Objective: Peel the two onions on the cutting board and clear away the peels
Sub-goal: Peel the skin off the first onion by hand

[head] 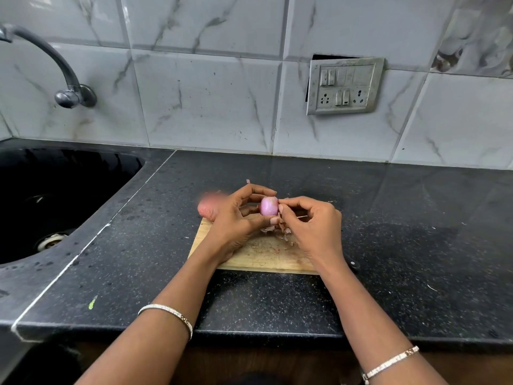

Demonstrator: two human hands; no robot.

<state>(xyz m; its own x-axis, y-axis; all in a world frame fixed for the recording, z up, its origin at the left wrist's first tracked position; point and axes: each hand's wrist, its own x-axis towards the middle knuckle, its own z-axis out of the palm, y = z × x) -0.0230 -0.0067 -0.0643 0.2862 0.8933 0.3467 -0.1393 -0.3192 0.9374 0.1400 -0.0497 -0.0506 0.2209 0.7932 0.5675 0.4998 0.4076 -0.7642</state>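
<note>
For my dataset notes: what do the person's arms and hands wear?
Both forearms are bare, with no sleeves in view. A thin silver bangle circles the arm above the left hand, and a thin patterned bangle the wrist of the right hand. No gloves.

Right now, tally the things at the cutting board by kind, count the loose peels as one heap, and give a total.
Onions: 2, the pink onion held in the left hand and the reddish onion behind that hand.
Cutting board: 1
Peel heap: 1, on the board under the hands.
Total: 4
</note>
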